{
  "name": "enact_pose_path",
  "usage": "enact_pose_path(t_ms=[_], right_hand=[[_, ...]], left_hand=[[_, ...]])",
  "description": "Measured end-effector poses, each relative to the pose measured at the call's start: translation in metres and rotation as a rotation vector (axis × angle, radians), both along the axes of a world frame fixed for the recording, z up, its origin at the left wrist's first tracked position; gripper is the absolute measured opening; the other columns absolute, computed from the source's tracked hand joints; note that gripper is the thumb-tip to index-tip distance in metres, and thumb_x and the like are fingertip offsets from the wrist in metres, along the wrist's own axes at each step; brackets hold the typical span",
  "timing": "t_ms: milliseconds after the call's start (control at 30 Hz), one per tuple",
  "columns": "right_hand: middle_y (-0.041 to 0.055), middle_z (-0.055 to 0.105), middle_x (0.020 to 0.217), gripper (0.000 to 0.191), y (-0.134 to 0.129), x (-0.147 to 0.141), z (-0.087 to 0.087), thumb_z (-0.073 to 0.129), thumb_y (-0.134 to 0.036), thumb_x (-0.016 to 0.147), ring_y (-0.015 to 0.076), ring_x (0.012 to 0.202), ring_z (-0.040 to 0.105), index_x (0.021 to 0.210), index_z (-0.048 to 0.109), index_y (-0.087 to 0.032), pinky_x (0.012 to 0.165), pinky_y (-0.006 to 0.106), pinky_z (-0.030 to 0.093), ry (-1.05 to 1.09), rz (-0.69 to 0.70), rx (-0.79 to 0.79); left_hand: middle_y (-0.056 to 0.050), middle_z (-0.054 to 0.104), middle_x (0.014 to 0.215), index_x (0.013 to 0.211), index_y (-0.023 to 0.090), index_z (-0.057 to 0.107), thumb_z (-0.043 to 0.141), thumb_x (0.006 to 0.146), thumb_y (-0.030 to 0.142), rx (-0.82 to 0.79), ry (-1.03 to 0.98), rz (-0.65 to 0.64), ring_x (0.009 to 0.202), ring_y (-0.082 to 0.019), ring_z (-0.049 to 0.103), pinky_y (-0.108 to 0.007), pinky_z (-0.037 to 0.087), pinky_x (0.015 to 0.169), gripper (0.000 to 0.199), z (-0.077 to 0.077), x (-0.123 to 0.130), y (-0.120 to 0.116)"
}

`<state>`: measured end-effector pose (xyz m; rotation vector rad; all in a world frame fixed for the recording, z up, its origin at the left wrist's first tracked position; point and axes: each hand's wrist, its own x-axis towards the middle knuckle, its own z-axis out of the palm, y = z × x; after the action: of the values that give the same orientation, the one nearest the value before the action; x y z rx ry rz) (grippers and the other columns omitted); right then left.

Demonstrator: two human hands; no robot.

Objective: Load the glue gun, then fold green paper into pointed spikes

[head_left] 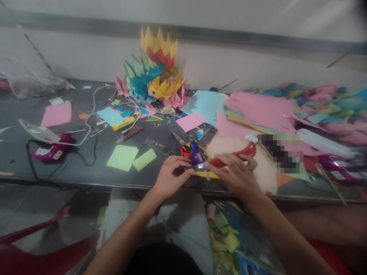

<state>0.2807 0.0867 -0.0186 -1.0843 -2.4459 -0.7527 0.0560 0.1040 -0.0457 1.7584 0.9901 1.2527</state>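
Note:
My left hand is at the table's front edge, thumb and forefinger curled close together at a small shiny piece, too blurred to name. From the other side, my right hand reaches the same piece with its fingers bent. Red scissor-like handles show at and behind the right fingers; whether they are gripped is unclear. Just beyond the fingertips lie a blue tool and scissors with a red-orange handle. Beneath the fingers, a flat yellow thing is partly hidden.
A folded-paper model in several colours stands against the wall. Green paper pieces, pink sheets and scraps cover the table. Purple devices sit left and right, with a white cable. Paper pieces lie below the table edge.

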Motion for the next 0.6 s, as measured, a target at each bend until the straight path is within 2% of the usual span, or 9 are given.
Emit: enact_pose_path(t_ms=[133, 233, 367, 600], right_hand=[[0.0067, 0.059, 0.111, 0.039, -0.003, -0.004, -0.001, 0.047, -0.011, 0.086, 0.0200, 0.112, 0.047, 0.120, 0.054, -0.029, 0.096, 0.038, 0.029, -0.025, 0.041, -0.017], [0.0043, 0.060, 0.111, 0.039, -0.005, -0.003, 0.001, 0.049, -0.011, 0.086, 0.0181, 0.111, 0.048, 0.119, 0.055, -0.032, 0.096, 0.036, 0.029, -0.036, 0.017, 0.009], [0.0018, 0.061, 0.113, 0.043, -0.008, 0.002, 0.004, 0.050, -0.012, 0.086, 0.0170, 0.111, 0.049, 0.120, 0.053, -0.037, 0.095, 0.035, 0.031, -0.099, -0.008, -0.035], [0.0030, 0.061, 0.113, 0.044, -0.009, 0.010, 0.002, 0.049, -0.010, 0.086, 0.0182, 0.109, 0.051, 0.123, 0.052, -0.035, 0.096, 0.036, 0.031, -0.057, 0.008, -0.031]], left_hand=[[-0.004, 0.067, 0.080, 0.069, 0.018, 0.065, 0.064, 0.077, 0.024, -0.016, -0.033, -0.022, 0.083, -0.016, 0.059, -0.032, 0.043, 0.082, 0.010, -0.003, -0.001, 0.002], [-0.004, 0.067, 0.080, 0.068, 0.018, 0.065, 0.064, 0.078, 0.026, -0.052, -0.046, -0.026, 0.082, -0.016, 0.059, -0.032, 0.043, 0.081, 0.013, -0.004, -0.002, 0.003], [-0.005, 0.067, 0.080, 0.067, 0.018, 0.067, 0.064, 0.077, 0.028, -0.082, -0.036, -0.038, 0.082, -0.016, 0.059, -0.033, 0.042, 0.082, 0.014, -0.003, -0.002, 0.002], [-0.004, 0.065, 0.075, 0.064, 0.018, 0.067, 0.066, 0.075, 0.028, -0.144, -0.094, -0.031, 0.077, -0.015, 0.059, -0.030, 0.043, 0.078, 0.015, -0.003, -0.004, 0.003]])
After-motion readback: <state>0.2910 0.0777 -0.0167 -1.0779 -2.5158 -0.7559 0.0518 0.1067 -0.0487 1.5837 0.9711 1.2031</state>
